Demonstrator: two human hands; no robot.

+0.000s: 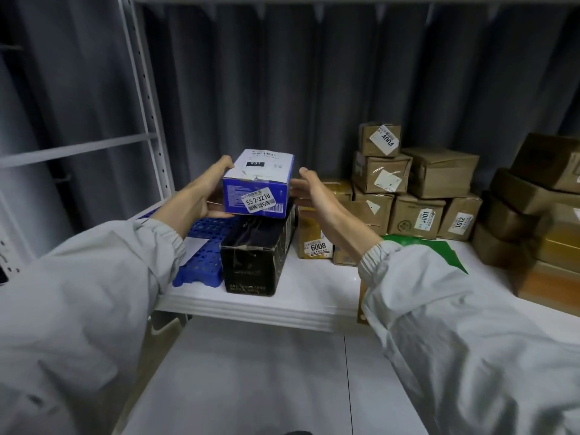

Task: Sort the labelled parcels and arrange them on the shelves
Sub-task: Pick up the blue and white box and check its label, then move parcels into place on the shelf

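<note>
The left hand (205, 191) grasps the small blue-and-white cardboard parcel (258, 183) by its left end, fingers over the top edge and thumb beneath, while the right hand (314, 191) hangs released just to the parcel's right with straight fingers, close to its right face; whether the fingertips touch it cannot be told. The parcel sits on or just over the top of a long black cardboard box (255, 251) that lies directly below both hands on the white metal shelf (314, 290). Its sticker reading 53-2-321 faces the person. Under the left wrist lies a blue perforated plastic tray (205, 255); beyond the right hand stand brown cardboard parcels (417, 189) stacked in tiers, with a yellowish box labelled 6008 (315, 233) just below the right palm and a green sheet (433, 246) by the right sleeve. The step in hand looks to be seating the blue parcel on the black box. To do it well, the right hand should close flat against the free end so the parcel is squared between both palms, its long edges lined up with the box beneath and none of it overhanging. The label ought to stay facing outward and readable. The left thumb should slip out only once the base lies flat, for the black box is narrow and a skewed placement might tip toward the tray.
</note>
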